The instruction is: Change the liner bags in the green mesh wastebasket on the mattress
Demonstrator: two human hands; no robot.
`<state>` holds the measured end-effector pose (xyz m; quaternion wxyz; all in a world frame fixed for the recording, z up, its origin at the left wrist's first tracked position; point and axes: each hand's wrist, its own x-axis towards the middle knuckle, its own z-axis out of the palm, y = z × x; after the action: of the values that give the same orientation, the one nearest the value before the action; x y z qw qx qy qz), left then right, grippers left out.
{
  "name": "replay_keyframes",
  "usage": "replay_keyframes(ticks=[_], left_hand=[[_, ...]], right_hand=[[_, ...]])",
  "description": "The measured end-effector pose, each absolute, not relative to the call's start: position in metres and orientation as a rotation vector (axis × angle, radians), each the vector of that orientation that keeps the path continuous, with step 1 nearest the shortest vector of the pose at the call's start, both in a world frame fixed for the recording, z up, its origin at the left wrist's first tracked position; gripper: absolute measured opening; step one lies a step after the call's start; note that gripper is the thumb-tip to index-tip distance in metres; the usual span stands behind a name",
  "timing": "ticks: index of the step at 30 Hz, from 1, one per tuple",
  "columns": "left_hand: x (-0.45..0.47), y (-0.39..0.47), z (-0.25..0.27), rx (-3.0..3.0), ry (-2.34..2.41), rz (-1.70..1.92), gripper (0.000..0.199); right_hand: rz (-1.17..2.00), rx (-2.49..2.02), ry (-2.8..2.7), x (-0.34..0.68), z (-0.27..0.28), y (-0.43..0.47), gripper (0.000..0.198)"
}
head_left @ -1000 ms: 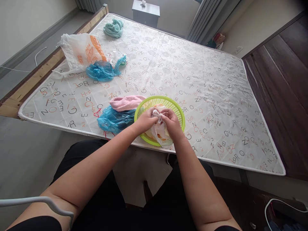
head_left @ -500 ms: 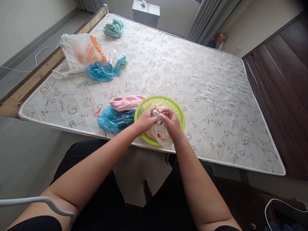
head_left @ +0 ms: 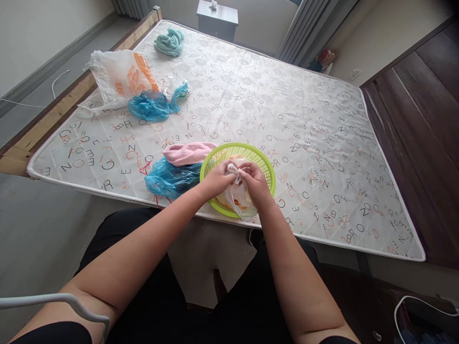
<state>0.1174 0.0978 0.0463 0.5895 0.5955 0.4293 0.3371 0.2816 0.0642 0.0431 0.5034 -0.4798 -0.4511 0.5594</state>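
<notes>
A whitish plastic bag (head_left: 236,197) with orange print sits in a lime-green mesh basket (head_left: 211,163) at the mattress's near edge. Its gathered, knotted-looking top is pinched between my two hands. My left hand (head_left: 219,178) is closed on the left side of the knot, and my right hand (head_left: 256,179) grips the right side with thumb and fingers. What the bag holds cannot be made out. Just left of the basket lie a pink cloth (head_left: 190,153) and a crumpled blue plastic bag (head_left: 172,179) with red ties.
Farther back on the letter-printed mattress (head_left: 304,157) are a white-and-orange plastic bag (head_left: 122,76), another blue bag (head_left: 150,106) and a green cloth (head_left: 169,42). A wooden bed rail (head_left: 39,126) runs along the left, a dark wooden headboard (head_left: 416,119) along the right.
</notes>
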Motion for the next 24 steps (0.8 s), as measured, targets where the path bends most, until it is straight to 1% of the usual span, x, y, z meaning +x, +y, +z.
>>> replay_keyframes(ticks=[16, 24], left_hand=[[0.1173, 0.0988, 0.0463, 1.361, 0.939, 0.809, 0.015], [0.1151, 0.1009, 0.0439, 1.321, 0.938, 0.852, 0.026]], right_hand=[[1.293, -1.21, -1.149, 0.2821, 0.0464, 0.0644, 0.031], [1.158, -1.212, -1.189, 0.2848, 0.0465, 0.0653, 0.028]])
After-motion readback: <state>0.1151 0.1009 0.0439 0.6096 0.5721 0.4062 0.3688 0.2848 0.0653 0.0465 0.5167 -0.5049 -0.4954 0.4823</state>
